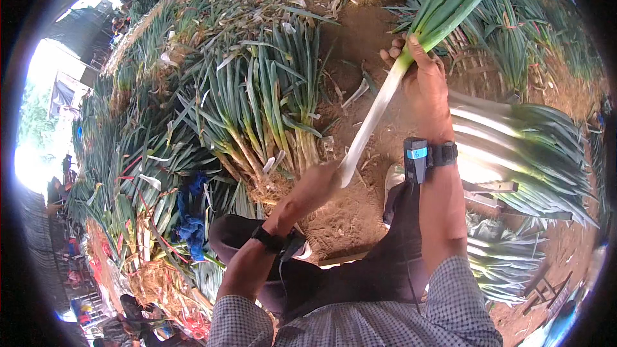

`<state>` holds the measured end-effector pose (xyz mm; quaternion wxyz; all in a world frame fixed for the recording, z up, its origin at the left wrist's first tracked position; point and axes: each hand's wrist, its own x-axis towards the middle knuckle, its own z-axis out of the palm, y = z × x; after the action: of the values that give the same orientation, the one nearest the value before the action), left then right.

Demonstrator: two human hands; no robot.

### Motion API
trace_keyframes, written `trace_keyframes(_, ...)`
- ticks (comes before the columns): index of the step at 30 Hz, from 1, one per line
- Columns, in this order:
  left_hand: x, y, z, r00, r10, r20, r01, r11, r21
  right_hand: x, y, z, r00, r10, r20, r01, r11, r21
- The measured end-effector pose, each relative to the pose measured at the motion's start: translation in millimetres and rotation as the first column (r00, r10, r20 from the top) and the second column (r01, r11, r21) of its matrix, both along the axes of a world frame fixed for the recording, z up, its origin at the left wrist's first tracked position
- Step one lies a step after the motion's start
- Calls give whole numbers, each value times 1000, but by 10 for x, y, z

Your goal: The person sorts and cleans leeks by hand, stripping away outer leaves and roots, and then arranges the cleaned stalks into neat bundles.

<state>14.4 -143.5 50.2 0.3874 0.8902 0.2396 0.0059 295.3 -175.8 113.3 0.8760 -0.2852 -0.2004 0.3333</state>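
Note:
A long green onion (378, 110) with a clean white stalk slants across in front of me, its green leaves pointing up to the far right. My right hand (424, 74) is closed around it where the white turns green, thumb on top. At the lower white end, my left hand (318, 183) is closed on the stalk; it is slightly blurred and its fingertips are hidden. Unpeeled green onions with dirty roots stand in a big bundle (257, 96) just beyond my left hand. Clean white-stalked green onions (514, 135) lie in a row to my right, beside my right forearm.
More clean green onions (504, 260) lie lower right, near a small wooden frame (547, 292). Bundles (508, 32) rest at the far right, and heaps of onions (122, 135) fill the left. A blue cloth (191, 218) hangs among them. Peelings litter the bare soil (363, 32).

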Motion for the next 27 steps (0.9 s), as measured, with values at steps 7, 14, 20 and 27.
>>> trace_keyframes(7, -156, 14, -57, 971, 216, 101, -139, 856, -499, 164, 3, -51, 994, 83, -68, -74, 990, 124)
trace_keyframes(14, -268, 19, 13, 985, 136, 104, -77, 893, -443, 148, 19, -18, 975, 186, -120, -170, 977, 127)
trace_keyframes(20, -187, -71, -41, 988, 105, -116, -139, 929, -344, 121, 77, -73, 957, 258, -136, -227, 952, 207)
trace_keyframes(27, -323, -173, -36, 949, 307, 69, -89, 472, -877, 212, 79, -90, 899, 418, -127, -325, 835, 444)
